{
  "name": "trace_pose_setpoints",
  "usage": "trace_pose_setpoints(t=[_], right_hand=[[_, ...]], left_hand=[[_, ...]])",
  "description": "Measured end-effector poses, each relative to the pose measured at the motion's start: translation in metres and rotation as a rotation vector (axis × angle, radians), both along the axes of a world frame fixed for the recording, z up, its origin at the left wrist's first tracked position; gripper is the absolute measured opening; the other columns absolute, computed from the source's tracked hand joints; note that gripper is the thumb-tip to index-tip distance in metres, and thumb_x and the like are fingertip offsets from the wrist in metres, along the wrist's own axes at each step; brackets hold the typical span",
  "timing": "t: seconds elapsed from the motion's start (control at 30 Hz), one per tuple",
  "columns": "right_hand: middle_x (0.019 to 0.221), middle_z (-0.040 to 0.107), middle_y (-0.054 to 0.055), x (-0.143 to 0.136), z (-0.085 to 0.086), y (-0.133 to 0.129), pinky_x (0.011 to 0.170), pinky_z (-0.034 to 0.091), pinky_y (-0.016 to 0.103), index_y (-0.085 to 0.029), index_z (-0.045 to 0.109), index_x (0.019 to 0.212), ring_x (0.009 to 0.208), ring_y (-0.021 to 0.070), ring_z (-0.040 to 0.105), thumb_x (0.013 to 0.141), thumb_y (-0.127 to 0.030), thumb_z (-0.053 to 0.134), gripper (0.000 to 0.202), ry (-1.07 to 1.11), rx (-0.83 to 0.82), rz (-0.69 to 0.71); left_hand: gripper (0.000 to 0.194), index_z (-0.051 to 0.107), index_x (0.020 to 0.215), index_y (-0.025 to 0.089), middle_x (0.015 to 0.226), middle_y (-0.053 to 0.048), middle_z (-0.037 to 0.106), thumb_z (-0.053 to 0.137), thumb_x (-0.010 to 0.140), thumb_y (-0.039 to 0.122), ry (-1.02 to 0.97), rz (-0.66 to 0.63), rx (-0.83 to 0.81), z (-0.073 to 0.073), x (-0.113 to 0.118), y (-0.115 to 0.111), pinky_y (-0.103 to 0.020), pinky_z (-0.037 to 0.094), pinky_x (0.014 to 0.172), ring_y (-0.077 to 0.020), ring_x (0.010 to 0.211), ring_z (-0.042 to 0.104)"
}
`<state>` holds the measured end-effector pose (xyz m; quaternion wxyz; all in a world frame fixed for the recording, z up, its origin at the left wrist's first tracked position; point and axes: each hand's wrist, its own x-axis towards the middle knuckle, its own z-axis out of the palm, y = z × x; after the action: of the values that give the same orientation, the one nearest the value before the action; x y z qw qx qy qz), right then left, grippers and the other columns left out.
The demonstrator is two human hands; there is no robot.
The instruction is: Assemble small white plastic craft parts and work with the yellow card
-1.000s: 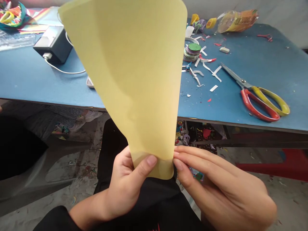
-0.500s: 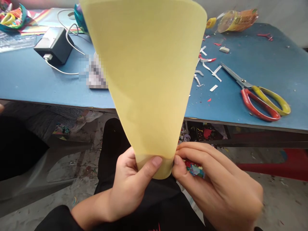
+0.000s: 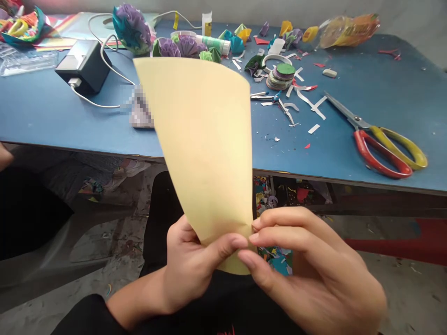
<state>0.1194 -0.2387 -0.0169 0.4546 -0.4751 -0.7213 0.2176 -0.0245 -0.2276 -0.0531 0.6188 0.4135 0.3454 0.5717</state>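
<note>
A pale yellow sheet of paper (image 3: 206, 139), wide at the top and narrow at the bottom, stands curved in front of the table edge. My left hand (image 3: 195, 265) grips its narrow lower part, thumb across the front and fingers hidden behind. My right hand (image 3: 314, 265) pinches the lower right edge between thumb and fingertips, close to my left thumb. Beyond the paper, scissors (image 3: 373, 135) with one red and one yellow handle lie on the blue table (image 3: 296, 153), touched by neither hand.
White paper strips (image 3: 310, 104), a roll of tape (image 3: 279, 77), folded paper flowers (image 3: 185, 45) and a plastic bottle (image 3: 349, 31) lie on the table. A black box (image 3: 84, 65) with a white cable stands left. Part of another person's hand (image 3: 4, 157) shows at the left edge.
The paper's top has come down and its right side has moved left, uncovering the flowers and tape roll. My right thumb and fingers have shifted slightly left at the lower edge.
</note>
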Motion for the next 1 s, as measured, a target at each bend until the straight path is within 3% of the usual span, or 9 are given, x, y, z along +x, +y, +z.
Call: trace_pose_setpoints(t=[0.27,0.4,0.63,0.8,0.9,1.0], right_hand=[[0.089,0.06,-0.002,-0.005,-0.004,0.001,0.075,0.052,0.016,-0.02,0.061,0.082,0.084,0.007,0.061,0.074,-0.01,0.07,0.016,0.032,0.023,-0.019],[0.088,0.065,-0.001,-0.004,-0.003,0.005,0.073,0.055,0.018,-0.019,0.063,0.086,0.08,0.009,0.063,0.07,-0.003,0.07,0.024,0.059,0.082,-0.014],[0.094,0.071,0.0,-0.001,-0.016,0.016,0.072,0.055,0.03,-0.019,0.067,0.102,0.083,0.0151,0.065,0.066,0.01,0.068,0.046,0.161,0.203,0.011],[0.086,0.071,-0.001,-0.004,-0.025,0.032,0.07,0.054,0.031,-0.019,0.069,0.092,0.079,0.015,0.065,0.067,0.009,0.068,0.038,0.262,0.226,-0.067],[0.087,0.071,-0.002,-0.002,-0.028,0.039,0.073,0.054,0.026,-0.02,0.069,0.091,0.079,0.0124,0.066,0.069,0.006,0.068,0.034,0.264,0.192,-0.138],[0.087,0.072,-0.004,0.001,-0.029,0.046,0.075,0.054,0.022,-0.024,0.069,0.092,0.078,0.0102,0.066,0.073,0.002,0.067,0.032,0.218,0.173,-0.214]], left_hand=[[0.019,0.074,0.076,0.028,0.081,0.006,0.075,0.07,0.074,0.01,-0.041,0.011,0.058,-0.003,0.004,0.008,-0.02,0.06,0.068,-0.0138,0.073,0.071],[0.02,0.075,0.083,0.029,0.084,0.004,0.075,0.07,0.075,0.011,-0.064,-0.019,0.025,-0.003,0.006,0.012,-0.026,0.06,0.075,-0.0171,0.079,0.071],[0.017,0.071,0.094,0.024,0.095,-0.003,0.074,0.069,0.078,0.022,-0.14,-0.069,-0.123,-0.005,0.014,0.019,-0.03,0.058,0.08,-0.02,0.086,0.07],[0.021,0.069,0.089,0.015,0.091,-0.008,0.073,0.072,0.075,0.03,-0.24,-0.098,-0.268,0.004,0.022,0.029,-0.037,0.055,0.086,-0.0241,0.089,0.069],[0.023,0.066,0.092,0.015,0.096,-0.008,0.072,0.071,0.076,0.03,-0.177,-0.069,-0.257,0.006,0.019,0.04,-0.034,0.055,0.084,-0.0234,0.091,0.068],[0.026,0.061,0.099,0.018,0.101,-0.006,0.071,0.071,0.076,0.025,-0.008,0.05,-0.121,0.01,0.011,0.059,-0.027,0.056,0.077,-0.0204,0.089,0.069]])
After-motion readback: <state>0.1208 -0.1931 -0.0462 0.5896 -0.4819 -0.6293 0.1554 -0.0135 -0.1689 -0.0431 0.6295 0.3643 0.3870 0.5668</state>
